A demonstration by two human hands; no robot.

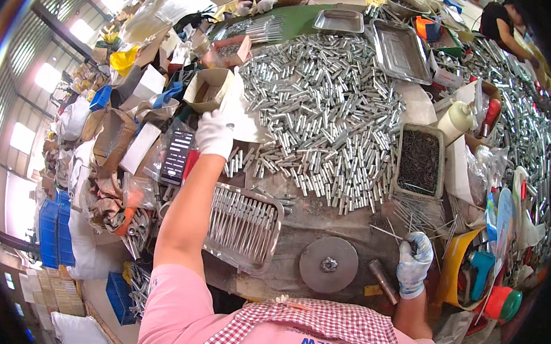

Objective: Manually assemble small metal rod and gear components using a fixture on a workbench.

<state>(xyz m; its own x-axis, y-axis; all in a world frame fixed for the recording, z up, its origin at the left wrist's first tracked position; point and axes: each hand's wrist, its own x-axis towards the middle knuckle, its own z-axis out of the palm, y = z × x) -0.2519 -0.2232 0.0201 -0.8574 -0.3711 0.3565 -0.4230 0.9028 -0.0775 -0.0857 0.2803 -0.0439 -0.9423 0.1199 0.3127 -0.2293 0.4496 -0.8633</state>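
Note:
My left hand (215, 134), in a white glove, reaches forward beside an open cardboard box (208, 89). Its fingers are curled, and a small silvery end shows at their edge; the rest of what they hold is hidden. Just right of it begins a wide heap of short silvery metal tubes (329, 106). My right hand (414, 263), in a white glove with bluish stains, is closed on a thin metal rod (384, 231) that sticks out to the left. In a metal tray (273, 243) below my left forearm lie rows of tubes with thin rods attached.
A round grey disc (328, 264) and a metal cylinder (383, 281) sit close to me. A bin of dark small parts (420, 161), a pale bottle (456, 121) and loose rods stand right. A phone (176, 156) lies left. Other people work across the table.

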